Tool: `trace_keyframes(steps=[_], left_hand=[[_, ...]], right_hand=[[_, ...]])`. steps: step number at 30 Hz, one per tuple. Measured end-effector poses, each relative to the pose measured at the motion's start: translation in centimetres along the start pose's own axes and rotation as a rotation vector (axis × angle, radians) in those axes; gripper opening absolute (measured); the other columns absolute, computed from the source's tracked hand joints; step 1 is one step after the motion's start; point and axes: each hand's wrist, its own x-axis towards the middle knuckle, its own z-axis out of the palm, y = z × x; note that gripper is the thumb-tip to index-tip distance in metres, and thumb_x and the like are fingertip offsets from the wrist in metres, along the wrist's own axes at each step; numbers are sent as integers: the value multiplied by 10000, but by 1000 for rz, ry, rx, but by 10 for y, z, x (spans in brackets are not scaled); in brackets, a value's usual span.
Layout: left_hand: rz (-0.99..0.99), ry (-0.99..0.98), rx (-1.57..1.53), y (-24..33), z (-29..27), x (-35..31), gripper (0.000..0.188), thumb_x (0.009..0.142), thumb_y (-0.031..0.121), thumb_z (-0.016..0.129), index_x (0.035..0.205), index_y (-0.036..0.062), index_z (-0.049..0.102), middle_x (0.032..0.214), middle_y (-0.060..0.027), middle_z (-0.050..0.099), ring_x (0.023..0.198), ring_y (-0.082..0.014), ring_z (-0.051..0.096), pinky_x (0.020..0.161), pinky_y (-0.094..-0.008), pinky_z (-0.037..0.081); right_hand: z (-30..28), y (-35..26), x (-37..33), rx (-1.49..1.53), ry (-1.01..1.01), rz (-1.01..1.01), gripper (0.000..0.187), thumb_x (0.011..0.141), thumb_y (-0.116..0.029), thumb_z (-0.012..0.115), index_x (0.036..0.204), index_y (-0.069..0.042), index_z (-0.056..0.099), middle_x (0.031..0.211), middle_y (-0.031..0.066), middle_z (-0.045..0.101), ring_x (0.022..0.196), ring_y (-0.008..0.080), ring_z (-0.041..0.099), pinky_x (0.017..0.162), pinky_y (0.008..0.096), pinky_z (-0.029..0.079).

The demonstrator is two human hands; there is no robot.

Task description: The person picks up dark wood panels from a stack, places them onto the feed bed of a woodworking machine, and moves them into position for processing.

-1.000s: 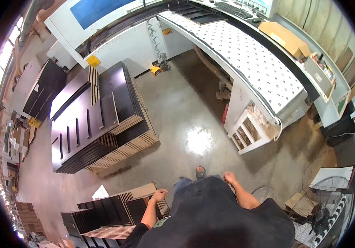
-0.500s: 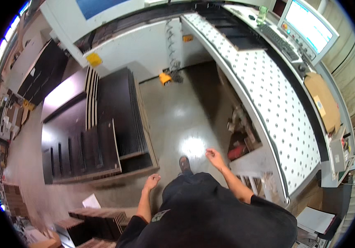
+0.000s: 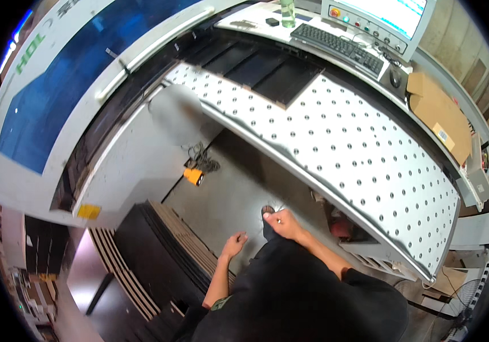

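My left hand (image 3: 235, 244) hangs above the floor beside the stack of dark panels (image 3: 162, 256), apart from it. Its fingers are loosely bent with a gap between them, and nothing shows in them. My right hand (image 3: 285, 223) is curled closed in front of my body, above my shoe (image 3: 267, 211). A small shiny spot shows at its fingers; what it is, if held at all, I cannot make out. To the right of it runs the long white machine table (image 3: 335, 154) with rows of dark round dots. Several dark panels (image 3: 273, 77) lie at that table's far end.
A keyboard (image 3: 338, 48), mouse (image 3: 395, 78) and green bottle (image 3: 288, 13) stand on the ledge below a monitor (image 3: 395, 17). Cardboard (image 3: 435, 119) leans at the right. A yellow foot pedal (image 3: 193, 176) with a cable lies on the floor. A machine with a blue window (image 3: 85, 91) stands far left.
I have moved forward and turned left, so the white table and monitor fill more of the view. My hands have come closer together. The right hand's fingers are more curled.
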Motion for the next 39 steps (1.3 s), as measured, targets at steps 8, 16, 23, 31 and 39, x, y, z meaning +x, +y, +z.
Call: trace_keyframes(steps=[8,16,23,31,39], left_hand=[[8,-217,220,26,-172,133,528,1012,398,628,1367,9,587,1137,-142,712,1043,-221,656,938,-372,507],[168,631,-67,150,-428,221,509,1005,307,643,1424,32,553,1400,-155,612,1279,-269,576,1064,-397,442],[575,1261,419,237,-640,317,764,969,402,684,1548,18,365,1586,-206,385,1474,-367,344,1216,-460,262],[501,1444,679,249,-709,458,775,1018,574,501,1499,-25,401,1315,-212,622,1028,-373,625,1062,-512,330],[893,431,32,340,-597,493,617,1010,274,638,1499,-27,413,1293,-193,601,1116,-249,600,1019,-383,460]], right_hand=[[-9,-25,219,86,-116,-97,455,1020,-280,560,676,11,494,604,167,441,529,301,420,537,405,369],[0,-22,389,-218,33,-357,297,996,-265,604,794,-47,622,771,118,635,695,322,626,629,393,498],[11,10,471,-459,213,-21,211,959,-197,667,797,-62,671,687,100,629,613,287,625,573,378,490],[16,11,471,-383,418,133,172,929,-185,680,818,-54,691,660,116,614,585,294,621,560,387,487],[20,7,475,-462,598,148,293,946,-242,661,731,-44,645,664,142,631,619,365,628,603,443,514]])
